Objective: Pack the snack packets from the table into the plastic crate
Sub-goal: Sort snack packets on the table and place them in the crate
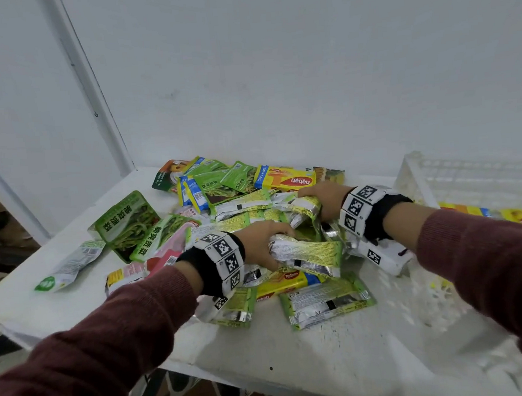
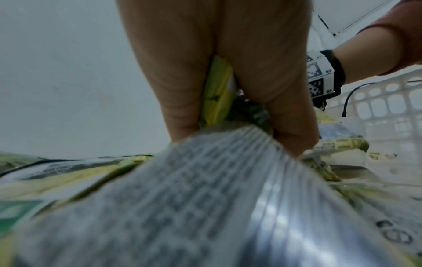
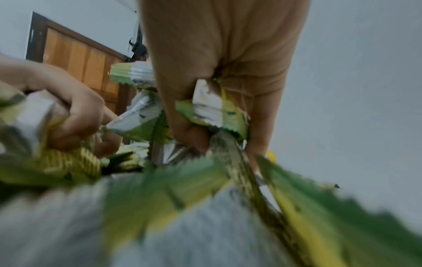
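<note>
A heap of snack packets point(image 1: 247, 205) covers the middle of the white table point(image 1: 296, 348). My left hand point(image 1: 265, 242) grips a silver and green packet point(image 1: 308, 255) near the heap's front; the left wrist view shows its fingers point(image 2: 180, 101) curled round the same packet point(image 2: 182, 207). Further back, my right hand point(image 1: 319, 198) grips another silver and green packet point(image 1: 300, 204); in the right wrist view its fingers point(image 3: 258, 115) close on that packet point(image 3: 212, 110). The translucent plastic crate point(image 1: 477, 180) stands at the right, with yellow packets point(image 1: 520, 218) inside.
Green edamame pouches point(image 1: 131, 226) lie at the heap's left, and a yellow wafer packet point(image 1: 289, 180) sits at the back. A lone pouch point(image 1: 68, 266) lies near the table's left edge. A white wall point(image 1: 274, 71) rises behind. The floor shows below the table's front edge.
</note>
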Motion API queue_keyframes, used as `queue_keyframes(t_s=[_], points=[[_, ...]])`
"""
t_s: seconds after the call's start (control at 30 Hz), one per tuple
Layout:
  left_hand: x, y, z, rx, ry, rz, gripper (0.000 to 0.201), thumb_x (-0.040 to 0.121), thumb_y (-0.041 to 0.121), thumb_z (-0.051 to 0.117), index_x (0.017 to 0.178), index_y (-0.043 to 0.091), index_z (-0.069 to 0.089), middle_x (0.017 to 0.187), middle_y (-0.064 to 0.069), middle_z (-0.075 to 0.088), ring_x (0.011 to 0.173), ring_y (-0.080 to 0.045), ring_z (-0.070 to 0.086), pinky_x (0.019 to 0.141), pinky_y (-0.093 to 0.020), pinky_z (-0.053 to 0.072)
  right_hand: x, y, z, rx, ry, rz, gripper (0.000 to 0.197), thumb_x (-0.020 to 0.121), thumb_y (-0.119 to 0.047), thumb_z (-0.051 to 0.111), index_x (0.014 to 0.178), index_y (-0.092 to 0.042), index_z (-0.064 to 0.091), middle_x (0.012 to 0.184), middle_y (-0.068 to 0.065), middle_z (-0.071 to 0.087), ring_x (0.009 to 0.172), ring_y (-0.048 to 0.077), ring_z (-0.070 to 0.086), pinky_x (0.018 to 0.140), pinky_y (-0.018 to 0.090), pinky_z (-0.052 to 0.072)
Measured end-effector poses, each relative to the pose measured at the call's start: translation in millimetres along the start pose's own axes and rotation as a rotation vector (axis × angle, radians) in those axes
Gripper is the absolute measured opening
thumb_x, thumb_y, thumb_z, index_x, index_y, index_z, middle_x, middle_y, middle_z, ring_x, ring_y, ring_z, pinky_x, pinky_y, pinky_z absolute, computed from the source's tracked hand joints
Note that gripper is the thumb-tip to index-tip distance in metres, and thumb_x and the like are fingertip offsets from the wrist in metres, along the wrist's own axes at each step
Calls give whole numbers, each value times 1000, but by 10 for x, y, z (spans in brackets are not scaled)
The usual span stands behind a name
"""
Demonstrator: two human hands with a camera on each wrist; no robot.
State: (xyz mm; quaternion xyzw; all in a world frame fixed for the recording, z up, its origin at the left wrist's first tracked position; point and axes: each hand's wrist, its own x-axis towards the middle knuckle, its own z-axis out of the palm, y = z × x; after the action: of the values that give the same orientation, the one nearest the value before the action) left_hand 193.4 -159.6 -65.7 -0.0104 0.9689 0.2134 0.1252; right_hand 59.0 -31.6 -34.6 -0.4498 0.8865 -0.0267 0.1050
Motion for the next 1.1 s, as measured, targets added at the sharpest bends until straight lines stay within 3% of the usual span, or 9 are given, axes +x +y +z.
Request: queue_keyframes(t_s=[0.17,0.37,0.5,0.57,0.63,0.8,0.93,1.03,1.1], points=[[-42,20,-87,-29,123,22,59,69,5,74,122,17,52,128,-8,49,117,-24,48,97,-32,41,-99,-65,-207,41,104,21,59,80,-15,68,135,-17,46,134,9,52,123,27,48,99,32,39],[-172,103,-407,-63,319,62,61,68,1,73,124,15,52,129,-9,48,118,-22,46,96,-26,36,-250,-145,-568,70,274,37,33,78,-8,63,110,-5,58,113,12,62,107,29,56,87,29,41],[-300,184,-654,-76,451,92,61,66,-1,74,121,17,54,120,-14,51,109,-27,50,94,-32,41,-444,-156,-852,138,385,29,20,74,-3,64,91,-10,56,93,10,58,100,29,57,71,24,33],[-346,244,-766,-72,512,116,59,66,0,74,119,17,54,116,-15,52,105,-28,52,86,-29,41,-572,-152,-992,156,430,23,20,74,-2,65,91,-9,56,92,11,58,92,26,55,70,22,31],[-371,331,-871,-82,553,158,57,67,1,74,118,16,54,116,-14,54,103,-27,53,82,-25,40,-733,-127,-1129,169,483,25,27,74,-2,66,100,0,60,101,17,62,88,19,50,72,23,32],[-305,753,-1012,-95,603,320,60,60,15,76,116,15,55,114,-10,58,100,-22,54,81,-23,39,-1245,167,-1415,161,567,79,28,73,0,68,100,1,60,94,10,59,89,22,53,74,27,38],[-208,1255,-1013,-122,612,448,60,57,15,73,115,16,55,111,-8,58,95,-16,51,74,-19,36,-1710,552,-1482,122,565,156,28,73,0,71,99,-3,61,92,7,58,85,19,50,74,27,37],[-122,1634,-959,-102,567,513,63,55,18,72,115,15,56,111,-5,55,97,-14,49,76,-19,37,-2062,844,-1417,118,561,218,27,73,0,72,98,-3,61,90,8,58,84,20,50,73,29,39],[-26,1869,-907,-84,531,535,60,59,11,76,116,14,56,114,-9,55,100,-15,49,78,-18,35,-2267,1053,-1352,108,548,252,26,74,1,72,97,-2,61,89,8,57,83,21,50,75,32,42]])
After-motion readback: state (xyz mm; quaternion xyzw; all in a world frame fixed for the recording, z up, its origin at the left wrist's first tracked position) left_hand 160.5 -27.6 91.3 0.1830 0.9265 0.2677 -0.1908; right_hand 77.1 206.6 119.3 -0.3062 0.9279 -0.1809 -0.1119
